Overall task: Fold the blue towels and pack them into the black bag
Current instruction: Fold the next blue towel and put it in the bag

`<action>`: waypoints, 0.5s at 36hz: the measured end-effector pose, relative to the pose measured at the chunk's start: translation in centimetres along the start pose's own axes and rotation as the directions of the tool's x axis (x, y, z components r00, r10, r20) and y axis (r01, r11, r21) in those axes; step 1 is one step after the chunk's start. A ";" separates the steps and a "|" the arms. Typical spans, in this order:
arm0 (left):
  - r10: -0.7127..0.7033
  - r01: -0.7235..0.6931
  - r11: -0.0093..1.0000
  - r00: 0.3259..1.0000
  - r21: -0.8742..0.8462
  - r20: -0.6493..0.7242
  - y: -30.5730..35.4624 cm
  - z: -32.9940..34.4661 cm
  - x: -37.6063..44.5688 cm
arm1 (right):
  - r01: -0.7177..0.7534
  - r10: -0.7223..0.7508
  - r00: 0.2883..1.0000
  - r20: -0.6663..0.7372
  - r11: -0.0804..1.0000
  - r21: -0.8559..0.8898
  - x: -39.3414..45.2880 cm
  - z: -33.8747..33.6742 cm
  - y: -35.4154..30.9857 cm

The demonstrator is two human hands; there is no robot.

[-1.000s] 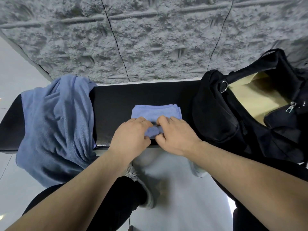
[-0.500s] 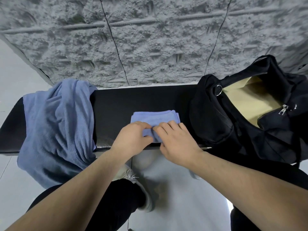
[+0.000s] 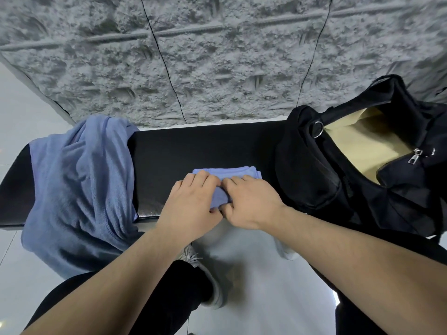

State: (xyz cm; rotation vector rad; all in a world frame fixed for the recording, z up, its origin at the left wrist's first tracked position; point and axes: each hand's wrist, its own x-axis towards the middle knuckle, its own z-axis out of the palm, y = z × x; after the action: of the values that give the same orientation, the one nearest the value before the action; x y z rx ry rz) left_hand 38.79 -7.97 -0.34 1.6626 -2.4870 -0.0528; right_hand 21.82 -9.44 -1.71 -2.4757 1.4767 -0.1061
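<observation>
Small folded blue terry towel (image 3: 227, 172): compact rectangle, layered edges visible at its far and right sides, lying on the black padded bench (image 3: 193, 151) directly under both hands. Left hand (image 3: 191, 204): palm down on the towel's near-left part, fingers curled over the cloth, thumb tucked at the near edge. Right hand (image 3: 249, 201): touching the left hand, fingers bent onto the cloth, thumb pinching the near fold. Both grip the towel. Count: one folded towel; one large loose blue towel (image 3: 79, 184) draped over the bench left of the hands; one open black fabric bag (image 3: 338, 180), tan lining showing, right of the hands.
</observation>
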 end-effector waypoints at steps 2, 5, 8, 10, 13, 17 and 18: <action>0.053 -0.053 0.997 0.999 0.050 0.006 -0.4 0.4 -0.2 | -0.011 0.011 1.000 0.008 1.000 0.012 0.2 0.1 0.1; 0.081 -0.078 0.993 0.996 0.092 -0.028 -0.4 1.1 -0.2 | -0.011 0.011 0.999 -0.033 1.000 0.007 0.2 0.3 0.2; 0.092 -0.089 0.989 0.996 0.117 -0.017 -0.1 1.7 0.0 | -0.003 0.009 0.997 -0.071 0.997 0.078 0.1 0.1 0.4; 0.090 -0.088 0.990 0.996 0.109 -0.016 0.0 1.9 0.2 | 0.013 -0.002 0.996 -0.090 0.992 0.127 -0.1 -0.1 0.9; 0.051 -0.049 0.995 0.998 0.087 -0.024 0.1 1.9 0.4 | 0.038 -0.030 0.986 -0.164 0.998 0.047 -0.4 -0.4 1.3; -0.041 0.041 0.998 0.999 0.037 0.016 0.0 1.9 0.8 | 0.010 -0.014 0.964 -0.264 1.000 -0.016 -0.9 -0.3 1.0; -0.059 0.058 0.998 0.997 0.019 0.042 0.1 1.8 1.0 | 0.017 -0.024 0.962 -0.272 0.999 -0.027 -1.0 -0.2 0.8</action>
State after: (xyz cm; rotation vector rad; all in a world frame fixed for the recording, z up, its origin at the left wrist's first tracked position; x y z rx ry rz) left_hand 38.11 -8.95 -2.06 1.7594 -2.4760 -0.0735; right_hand 20.57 -8.96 -1.67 -2.5784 1.5634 -0.4517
